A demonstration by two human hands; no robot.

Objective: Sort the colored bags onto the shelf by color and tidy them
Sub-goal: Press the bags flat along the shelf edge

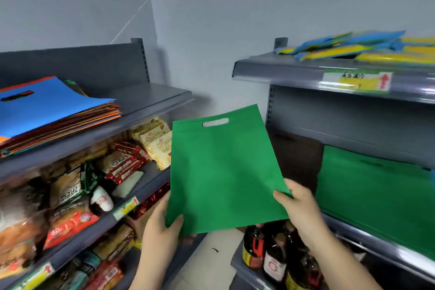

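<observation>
Your two hands are closest to the lens, each pinching a bottom corner of one green bag [223,172]: the left hand [162,223] has its thumb over the lower left corner, the right hand [299,205] clamps the lower right edge. The bag hangs flat in the air between the two shelf units, handle slot at the top, touching neither.

You look partway through. Green bags [376,195] already lie on the right middle shelf [376,242], so this one most likely belongs there. The mixed stack [51,110] on the left top shelf, blue on top with orange, red and green edges showing, still needs sorting. Blue and yellow bags [353,47] on the right top shelf [282,68] lie jumbled and want tidying.

The shelf tag [357,81] shows a red arrow; its writing is too blurred to read, as are the snack packets [122,162] and the bottles [275,259].
</observation>
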